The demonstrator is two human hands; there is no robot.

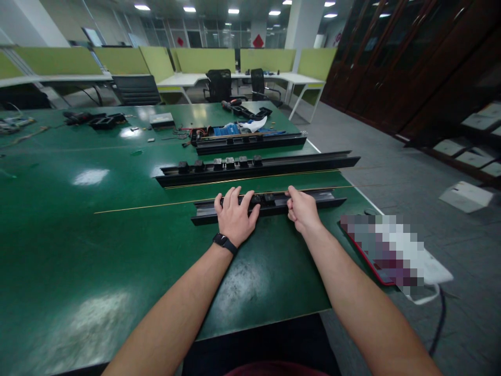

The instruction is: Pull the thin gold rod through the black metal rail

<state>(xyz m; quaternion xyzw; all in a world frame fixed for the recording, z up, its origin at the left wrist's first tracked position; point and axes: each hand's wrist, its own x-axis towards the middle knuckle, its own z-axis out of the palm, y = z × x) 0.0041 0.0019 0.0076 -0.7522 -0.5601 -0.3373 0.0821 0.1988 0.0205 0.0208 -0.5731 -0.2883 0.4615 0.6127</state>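
1. The nearest black rail (270, 204) lies flat on the green table (97, 245), close to the near edge, with both hands on it.
2. The left hand (234, 216) lies palm down over the rail, fingers spread and curled over its far edge, a dark watch (224, 242) on the wrist.
3. The right hand (302, 210) has its fingers bunched narrow against the rail's near side — pinching or pressing, I cannot tell which.
4. The long axis runs left to right across the view, the right end tipped slightly away, roughly parallel to the longer rail (258, 168) behind it.
5. It looks rigid and fairly light — likely a metal or plastic profile, smooth enough to slide on the table.
6. Small black blocks (262, 198) sit in its channel between the hands; gripping the outer edges on either side of them seems safest.
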